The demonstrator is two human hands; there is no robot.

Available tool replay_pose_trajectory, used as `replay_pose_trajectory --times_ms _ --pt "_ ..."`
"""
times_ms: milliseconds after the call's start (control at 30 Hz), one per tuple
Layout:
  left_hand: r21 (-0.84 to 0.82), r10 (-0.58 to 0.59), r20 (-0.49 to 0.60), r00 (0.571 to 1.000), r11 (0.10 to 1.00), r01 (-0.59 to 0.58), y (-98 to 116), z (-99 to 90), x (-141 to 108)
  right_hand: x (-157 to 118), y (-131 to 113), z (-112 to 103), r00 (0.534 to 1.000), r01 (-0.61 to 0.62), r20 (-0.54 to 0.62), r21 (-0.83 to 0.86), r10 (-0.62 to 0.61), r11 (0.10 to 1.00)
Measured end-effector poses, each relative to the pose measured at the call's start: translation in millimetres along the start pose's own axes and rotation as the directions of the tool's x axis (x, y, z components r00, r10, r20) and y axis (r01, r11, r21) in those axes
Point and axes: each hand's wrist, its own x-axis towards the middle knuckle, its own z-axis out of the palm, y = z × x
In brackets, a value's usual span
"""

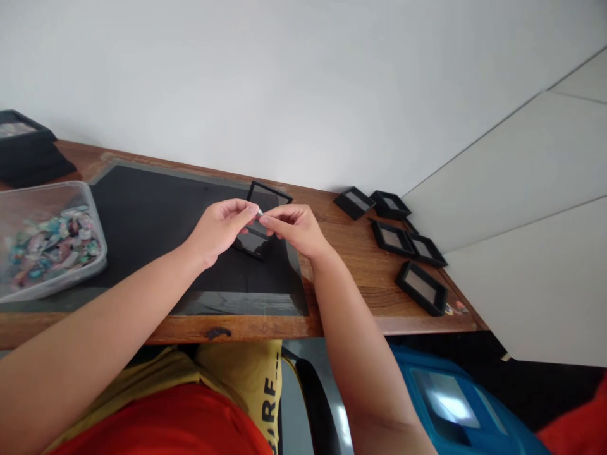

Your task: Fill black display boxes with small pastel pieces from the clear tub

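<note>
Pinching a tiny pale piece (260,213) between the fingertips of both hands, you hold it just above an open black frame box (263,218) that sits on the black mat (156,221) near the back edge of the tabletop (360,246). Your left hand (222,226) comes in from the left with thumb and forefinger pressed together on the piece; your right hand (294,229) meets it from the other side, its grip closed on the same piece, so the two sets of fingertips touch. The piece is too small to tell what it is. The box's lid (270,193) stands tilted up behind your hands. To your left, a clear plastic tub (52,278) holds a heap of small colourful bits (50,243), and a dark stack (26,151) lies beyond it. To your right, well apart from the mat, five shut black frame boxes (421,287) lie scattered on the wood. On your yellow garment (251,373), letters read "ARF" down the cloth; the rest is cut off. A blue case (446,398) sits below the tabletop's edge.
</note>
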Motion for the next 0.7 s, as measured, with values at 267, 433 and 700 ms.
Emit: replay_pose_trajectory --times_ms 267,433,700 --pt "-0.048 0.037 0.018 0.999 0.998 -0.036 1.0 0.0 -0.8 2.2 11.8 -2.1 1.000 0.018 -0.006 0.093 -0.017 0.995" --pt "0.017 0.065 0.074 0.995 0.998 -0.066 -0.4 -1.3 -0.8 0.5 10.8 -2.7 0.998 0.050 0.033 0.083 -0.053 0.995" --pt "0.068 0.078 0.116 0.990 0.994 -0.086 2.7 -0.3 -3.2 -0.5 8.4 -3.0 0.994 0.099 0.039 0.076 -0.102 0.992"
